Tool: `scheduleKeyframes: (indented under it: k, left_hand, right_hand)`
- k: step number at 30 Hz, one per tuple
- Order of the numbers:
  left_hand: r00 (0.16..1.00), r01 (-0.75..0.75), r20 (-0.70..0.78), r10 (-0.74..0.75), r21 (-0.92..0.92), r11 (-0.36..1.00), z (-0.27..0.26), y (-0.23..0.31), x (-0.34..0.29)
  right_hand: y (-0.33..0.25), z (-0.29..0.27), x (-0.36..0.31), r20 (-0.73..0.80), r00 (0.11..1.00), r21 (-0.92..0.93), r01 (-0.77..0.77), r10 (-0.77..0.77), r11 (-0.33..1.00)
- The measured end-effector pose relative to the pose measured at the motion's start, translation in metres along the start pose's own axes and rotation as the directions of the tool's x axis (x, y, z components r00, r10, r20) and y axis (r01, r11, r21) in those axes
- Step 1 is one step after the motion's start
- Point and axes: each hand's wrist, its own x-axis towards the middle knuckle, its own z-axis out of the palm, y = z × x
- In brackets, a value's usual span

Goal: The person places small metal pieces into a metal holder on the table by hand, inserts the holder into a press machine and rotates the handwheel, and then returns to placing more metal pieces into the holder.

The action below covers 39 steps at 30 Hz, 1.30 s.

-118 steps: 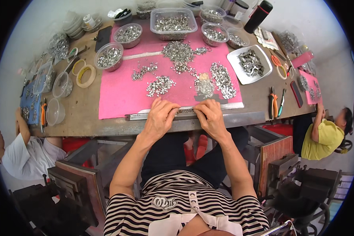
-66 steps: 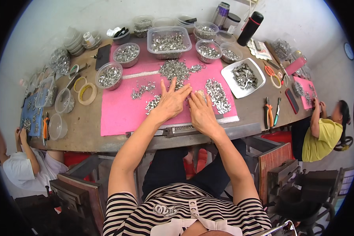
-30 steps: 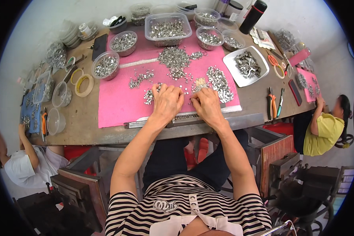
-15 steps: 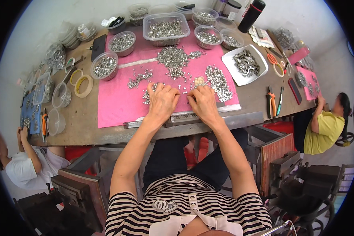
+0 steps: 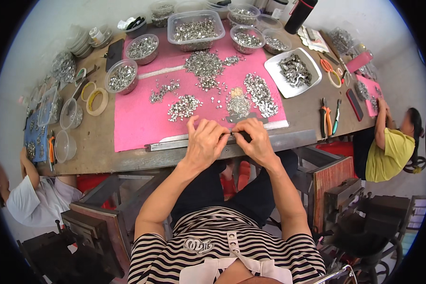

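Over the front edge of the table, my left hand (image 5: 204,143) and my right hand (image 5: 253,143) meet with thumbs and fingers pinched together. Whatever is between their fingertips is too small to make out. Just beyond them lies a heap of thin silver pins (image 5: 240,106) on a pink mat (image 5: 137,111). A pile of small silver metal pieces (image 5: 184,108) is past my left hand, and a longer pile of silver pieces (image 5: 260,92) past my right. A metal strip (image 5: 168,145) runs along the mat's near edge, partly hidden by my hands.
Plastic tubs of metal pieces (image 5: 196,31) line the back. On the right are a white tray of dark chain-like parts (image 5: 294,71), orange-handled pliers (image 5: 325,120) and a red-edged phone (image 5: 354,105); tape rolls (image 5: 97,102) lie left. Co-workers sit at left and right (image 5: 396,154).
Both hands have drawn back toward me from the mat to the table edge and come closer together. The left pile and the pin heap are now uncovered.
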Motion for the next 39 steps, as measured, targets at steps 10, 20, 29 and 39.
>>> scheduleKeyframes:
  k: [10, 20, 29, 39]
  left_hand:
    - [0.998, 0.013, -0.065, -0.012, 0.011, 1.0, 0.006, -0.006, -0.005]
    - [0.998, 0.065, -0.005, -0.065, 0.096, 0.993, 0.016, -0.027, 0.024]
    - [0.995, 0.083, 0.054, -0.084, 0.008, 0.996, 0.011, -0.03, 0.022]
    - [0.997, 0.064, 0.045, -0.067, 0.066, 0.996, 0.013, -0.029, 0.022]
  right_hand:
    - [0.002, 0.006, -0.006, -0.066, 0.996, -0.039, 0.062, -0.064, 0.997]
    - [0.015, 0.018, 0.023, -0.037, 0.998, -0.218, -0.053, 0.046, 0.974]
    - [-0.003, -0.004, 0.002, 0.005, 1.0, -0.076, 0.006, -0.006, 0.997]
    - [0.021, 0.011, 0.036, -0.039, 0.999, -0.155, -0.001, -0.005, 0.988]
